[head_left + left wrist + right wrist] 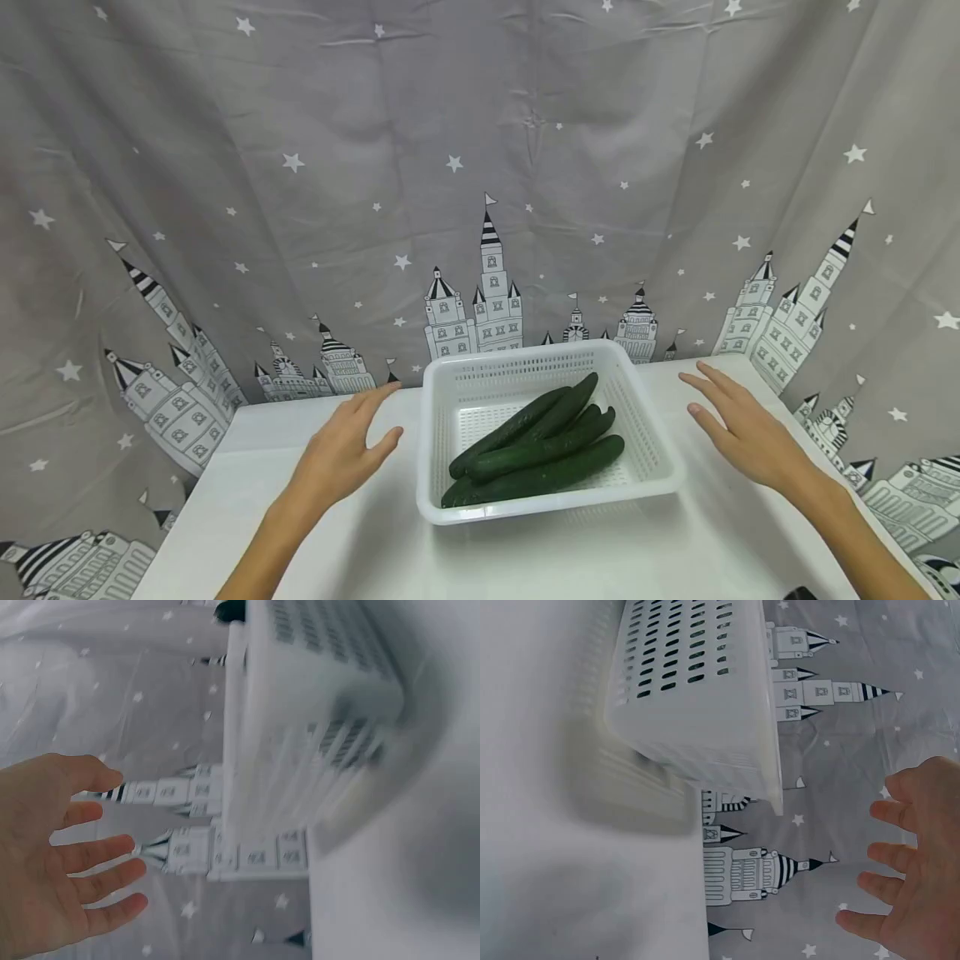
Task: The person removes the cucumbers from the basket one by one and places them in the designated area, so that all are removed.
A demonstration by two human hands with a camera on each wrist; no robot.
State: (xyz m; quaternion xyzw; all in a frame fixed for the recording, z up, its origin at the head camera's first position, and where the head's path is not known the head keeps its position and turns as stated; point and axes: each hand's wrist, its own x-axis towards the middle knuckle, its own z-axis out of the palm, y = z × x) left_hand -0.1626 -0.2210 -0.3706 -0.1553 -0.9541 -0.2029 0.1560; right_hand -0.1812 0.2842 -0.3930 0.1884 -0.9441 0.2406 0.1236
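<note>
- Basket (555, 502), white with perforated walls, stands on the white counter (525, 567) in front of you, between your two grips.
- Cucumbers (540, 453), dark green, lie piled inside it, slanting up toward its far right corner.
- Your left grip (341, 454) is released, fingers loosely extended, near the basket's left side and apart from it.
- Your right grip (750, 433) is likewise released, near the right side and apart from it.
- Behind the counter hangs a grey curtain (337, 100) printed with stars and castles.
</note>
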